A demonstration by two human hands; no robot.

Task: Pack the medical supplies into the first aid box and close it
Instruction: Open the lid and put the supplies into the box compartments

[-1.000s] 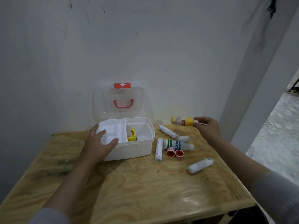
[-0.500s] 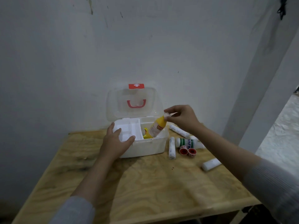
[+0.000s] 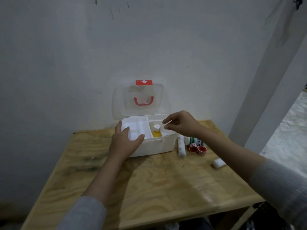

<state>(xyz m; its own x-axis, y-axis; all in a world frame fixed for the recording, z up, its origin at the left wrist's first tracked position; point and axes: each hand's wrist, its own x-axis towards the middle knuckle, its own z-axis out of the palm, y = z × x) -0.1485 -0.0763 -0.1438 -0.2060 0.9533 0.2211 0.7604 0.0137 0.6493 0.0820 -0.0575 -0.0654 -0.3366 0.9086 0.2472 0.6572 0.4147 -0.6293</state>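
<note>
A white first aid box (image 3: pixel 156 146) stands open on the wooden table, its clear lid (image 3: pixel 141 98) upright against the wall. Inside its right compartment a yellow bottle (image 3: pixel 156 130) stands with its white cap up. My left hand (image 3: pixel 125 141) grips the box's front left corner. My right hand (image 3: pixel 181 124) hovers just right of the bottle, fingers apart and empty. Right of the box lie a white bandage roll (image 3: pixel 181 146), a green-and-white bottle (image 3: pixel 194 141), two red-rimmed tape rolls (image 3: pixel 197 149) and another white roll (image 3: pixel 219 163).
The wooden table (image 3: pixel 149 188) stands against a grey wall. A white pillar (image 3: pixel 269 90) rises at the right, with pale floor beyond it. The table's front edge runs below my forearms.
My right hand carried the yellow bottle from the table's right side into the box's right compartment and let it go. The left hand stayed on the box.
</note>
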